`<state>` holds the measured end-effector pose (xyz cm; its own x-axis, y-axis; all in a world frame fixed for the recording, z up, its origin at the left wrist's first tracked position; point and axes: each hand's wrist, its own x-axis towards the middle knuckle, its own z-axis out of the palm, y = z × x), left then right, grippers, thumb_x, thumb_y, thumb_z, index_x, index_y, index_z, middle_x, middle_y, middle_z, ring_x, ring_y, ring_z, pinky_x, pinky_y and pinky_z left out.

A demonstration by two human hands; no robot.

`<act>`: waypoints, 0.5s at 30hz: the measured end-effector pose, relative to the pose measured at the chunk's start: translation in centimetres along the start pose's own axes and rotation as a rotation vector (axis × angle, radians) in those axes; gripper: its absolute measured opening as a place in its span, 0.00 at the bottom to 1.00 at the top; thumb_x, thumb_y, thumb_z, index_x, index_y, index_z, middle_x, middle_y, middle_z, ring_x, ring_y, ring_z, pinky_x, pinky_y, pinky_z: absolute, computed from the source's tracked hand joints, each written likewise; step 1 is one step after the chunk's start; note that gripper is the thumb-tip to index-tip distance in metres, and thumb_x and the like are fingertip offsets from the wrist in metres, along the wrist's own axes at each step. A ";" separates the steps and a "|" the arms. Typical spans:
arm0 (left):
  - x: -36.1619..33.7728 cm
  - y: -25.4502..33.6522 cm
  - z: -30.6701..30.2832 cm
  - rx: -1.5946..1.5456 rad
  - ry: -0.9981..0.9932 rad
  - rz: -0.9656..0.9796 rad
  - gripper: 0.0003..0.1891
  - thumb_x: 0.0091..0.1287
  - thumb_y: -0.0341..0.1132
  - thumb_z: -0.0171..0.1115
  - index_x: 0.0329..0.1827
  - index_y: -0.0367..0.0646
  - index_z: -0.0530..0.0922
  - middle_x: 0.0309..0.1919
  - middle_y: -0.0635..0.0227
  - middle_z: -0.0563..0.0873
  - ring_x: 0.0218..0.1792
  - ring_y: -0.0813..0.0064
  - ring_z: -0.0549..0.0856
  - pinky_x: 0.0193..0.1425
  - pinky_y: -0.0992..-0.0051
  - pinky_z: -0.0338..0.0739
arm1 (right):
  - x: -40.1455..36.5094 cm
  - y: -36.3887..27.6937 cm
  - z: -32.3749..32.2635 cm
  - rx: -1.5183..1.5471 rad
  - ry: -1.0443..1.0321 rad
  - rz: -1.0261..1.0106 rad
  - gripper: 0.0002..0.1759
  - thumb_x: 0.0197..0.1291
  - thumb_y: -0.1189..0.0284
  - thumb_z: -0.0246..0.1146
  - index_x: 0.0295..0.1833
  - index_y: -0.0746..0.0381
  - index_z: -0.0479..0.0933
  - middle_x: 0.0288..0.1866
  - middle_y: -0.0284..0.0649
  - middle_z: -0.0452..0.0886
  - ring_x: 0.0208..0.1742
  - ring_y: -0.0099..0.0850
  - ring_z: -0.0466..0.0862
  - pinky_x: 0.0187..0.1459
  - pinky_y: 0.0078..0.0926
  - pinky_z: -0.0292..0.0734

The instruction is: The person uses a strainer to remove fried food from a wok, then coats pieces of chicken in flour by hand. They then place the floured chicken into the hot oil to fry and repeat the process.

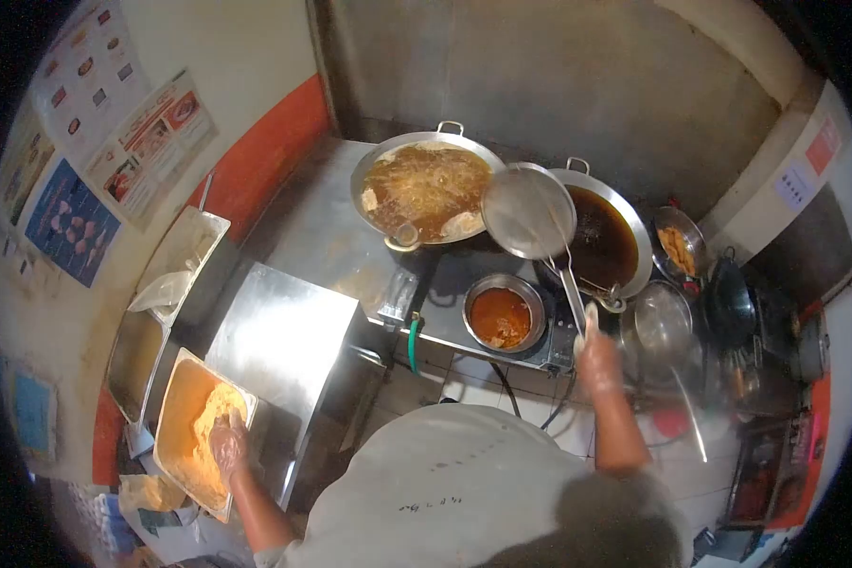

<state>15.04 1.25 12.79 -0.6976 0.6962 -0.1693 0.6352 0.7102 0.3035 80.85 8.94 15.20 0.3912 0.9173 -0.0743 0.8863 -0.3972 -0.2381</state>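
Note:
My right hand (597,363) is closed around the long handle of a round wire-mesh strainer (529,212). The mesh is raised between two frying pans, overlapping the rims of both. To the left, my left hand (228,443) wears what looks like a clear plastic glove. It rests in a metal tray (182,417), touching the pale yellow breading flour (204,445). Its fingers look stretched out, with nothing visible held in them. In the left pan (358,189), oil bubbles around pale pieces of food (461,224). Dark oil (608,232) fills the right pan (642,237).
A pot of reddish sauce (500,317) stands at the stove's front edge. Fried pieces lie in a bowl (680,244) at the far right, near a metal strainer basket (663,317). A steel box (279,327) stands beside the flour tray. A green hose (413,343) hangs in front.

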 end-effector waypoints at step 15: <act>-0.2 0.8 -0.3 -0.088 0.102 -0.124 0.32 0.75 0.55 0.61 0.61 0.28 0.85 0.52 0.34 0.89 0.57 0.41 0.88 0.64 0.54 0.80 | 29.2 -23.4 -3.4 -0.455 -0.032 -0.098 0.18 0.74 0.66 0.64 0.64 0.59 0.87 0.65 0.50 0.88 0.64 0.41 0.90 0.57 0.47 0.87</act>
<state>15.59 1.64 13.37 -0.8014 0.5868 -0.1160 0.5140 0.7747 0.3683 72.39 44.91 21.89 0.2984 0.9487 -0.1042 0.9402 -0.2734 0.2034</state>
